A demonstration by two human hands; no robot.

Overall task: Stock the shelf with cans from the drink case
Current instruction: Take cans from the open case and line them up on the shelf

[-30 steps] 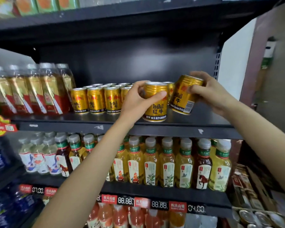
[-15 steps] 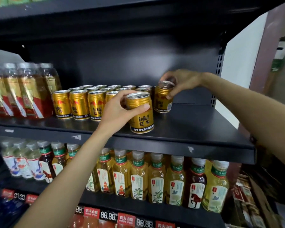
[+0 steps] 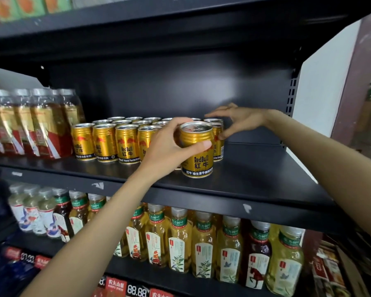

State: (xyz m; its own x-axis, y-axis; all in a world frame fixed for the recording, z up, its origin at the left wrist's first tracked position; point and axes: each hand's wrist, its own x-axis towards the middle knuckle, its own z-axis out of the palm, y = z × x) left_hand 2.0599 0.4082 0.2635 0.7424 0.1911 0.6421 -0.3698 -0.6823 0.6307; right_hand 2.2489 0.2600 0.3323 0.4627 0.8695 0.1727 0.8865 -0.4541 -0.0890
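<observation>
On the black middle shelf (image 3: 255, 181) stands a block of gold Red Bull cans (image 3: 116, 142), several rows deep. My left hand (image 3: 171, 144) grips one gold can (image 3: 198, 153) by its upper part, upright, at the front right of the block, its base at the shelf surface. My right hand (image 3: 234, 121) hovers further back with fingers spread; the thumb touches the side of the rightmost placed can (image 3: 217, 142). It holds nothing.
Amber drink bottles (image 3: 32, 123) fill the shelf's left end. The right half of the shelf is bare up to the perforated side panel (image 3: 291, 97). Tea bottles (image 3: 204, 247) line the shelf below. A cardboard case (image 3: 330, 273) shows at the bottom right.
My right hand set its can down at the right end of the block and opened, fingers lifting off. My left hand kept its can, holding it at the front of the shelf.
</observation>
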